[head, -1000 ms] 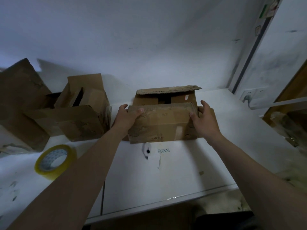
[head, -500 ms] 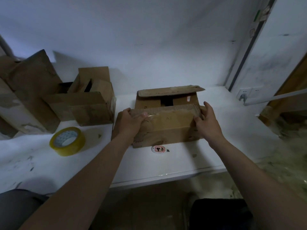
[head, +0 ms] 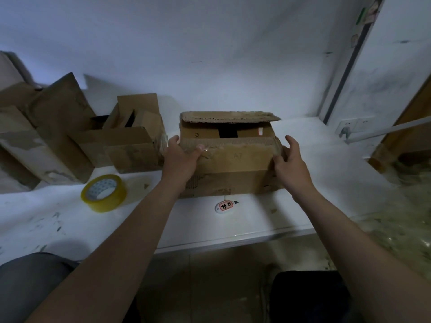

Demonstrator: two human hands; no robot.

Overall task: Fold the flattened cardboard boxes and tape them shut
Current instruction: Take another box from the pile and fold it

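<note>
A worn brown cardboard box [head: 233, 180] stood at the middle of the scuffed white surface [head: 303, 206], its corrugated edges frayed and its outer paper peeling in patches. The left hand [head: 180, 157] gripped the box's near left corner, with the thumb laid over the near flap [head: 235, 155], which was folded inward at a slant. The right hand [head: 290, 163] clasped the near right corner, thumb pressed on the flap's end and fingers reaching up the side. The far flap [head: 229, 116] hung roughly level over the opening, with a dark gap showing beneath it. Just in front of the box lay a small white oval cutter [head: 225, 206] with a red label. To the left of the box a roll of clear yellowish packing tape [head: 103, 193] lay flat on its side. Beyond the roll stood a second, half-folded box [head: 130, 145] and leaning flattened cartons [head: 53, 136].
</note>
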